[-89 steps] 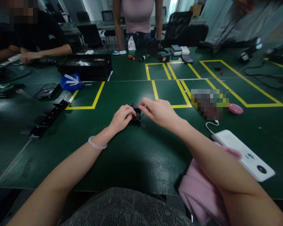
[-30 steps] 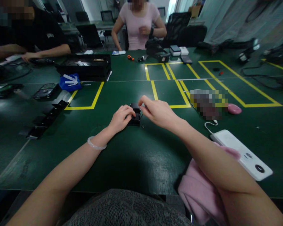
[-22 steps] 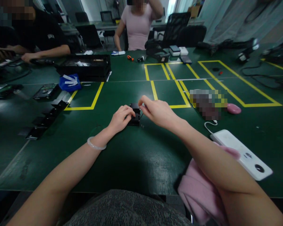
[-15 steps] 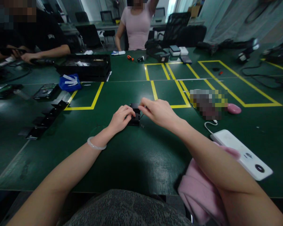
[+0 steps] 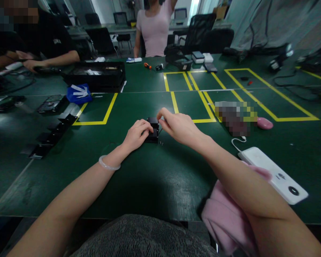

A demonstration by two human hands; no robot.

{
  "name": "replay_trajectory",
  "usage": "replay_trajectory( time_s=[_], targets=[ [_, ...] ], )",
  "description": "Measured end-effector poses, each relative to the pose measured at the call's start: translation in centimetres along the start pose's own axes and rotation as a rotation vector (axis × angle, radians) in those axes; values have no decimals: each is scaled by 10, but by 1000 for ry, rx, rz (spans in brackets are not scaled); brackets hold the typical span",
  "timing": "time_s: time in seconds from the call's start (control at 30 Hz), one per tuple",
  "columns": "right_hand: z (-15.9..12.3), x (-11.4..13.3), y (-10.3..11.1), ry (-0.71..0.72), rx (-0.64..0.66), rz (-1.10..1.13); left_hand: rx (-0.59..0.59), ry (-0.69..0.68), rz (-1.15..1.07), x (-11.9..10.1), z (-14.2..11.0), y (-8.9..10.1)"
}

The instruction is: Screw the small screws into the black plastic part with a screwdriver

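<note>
My left hand [image 5: 138, 135], with a pale bracelet on its wrist, has its fingers curled over a small black block-shaped part [image 5: 153, 121] and holds it against the green table. The fingers cover some of the part. Just right of it my right hand [image 5: 176, 125] is raised with thumb and forefinger bent together. Below these fingers a thin dark rod-like tool [image 5: 161, 130] slants down towards the part's right side; its upper end is hidden in the hand. A few tiny screws [image 5: 161, 143] lie on the table by the part's lower right corner.
A row of black brackets [image 5: 52, 137] lies left, near a blue pouch [image 5: 79, 93] and a black bin [image 5: 96, 75]. A white power bank [image 5: 274, 175] and pink cloth [image 5: 222, 217] are at right. Two people are across the table.
My right hand's forefinger has lifted slightly and its grip has shifted a little. My left hand and the black part stay in place.
</note>
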State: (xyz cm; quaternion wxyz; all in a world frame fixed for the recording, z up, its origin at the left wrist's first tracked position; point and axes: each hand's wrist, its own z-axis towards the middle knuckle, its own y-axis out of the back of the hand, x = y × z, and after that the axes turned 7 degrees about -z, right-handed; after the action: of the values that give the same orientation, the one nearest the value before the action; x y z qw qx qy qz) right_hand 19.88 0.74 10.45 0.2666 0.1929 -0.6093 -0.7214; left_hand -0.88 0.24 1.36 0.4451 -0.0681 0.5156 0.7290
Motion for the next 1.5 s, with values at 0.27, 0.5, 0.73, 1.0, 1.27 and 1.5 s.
replay_trajectory(
  time_s=[0.27,0.5,0.73,1.0,1.27,1.5],
  targets=[
    [0,0,-1,-9,9,-30,-5,2,9,0,0,0],
    [0,1,-2,24,-11,-7,-9,-2,9,1,0,0],
    [-1,3,-1,36,-3,21,-1,-9,21,1,0,0],
    [0,1,-4,16,-12,4,-13,-32,15,2,-1,0],
    [0,2,-2,15,-6,-21,0,-2,34,1,0,0],
    [0,2,-4,50,-41,28,-5,-23,43,1,-1,0]
  ],
)
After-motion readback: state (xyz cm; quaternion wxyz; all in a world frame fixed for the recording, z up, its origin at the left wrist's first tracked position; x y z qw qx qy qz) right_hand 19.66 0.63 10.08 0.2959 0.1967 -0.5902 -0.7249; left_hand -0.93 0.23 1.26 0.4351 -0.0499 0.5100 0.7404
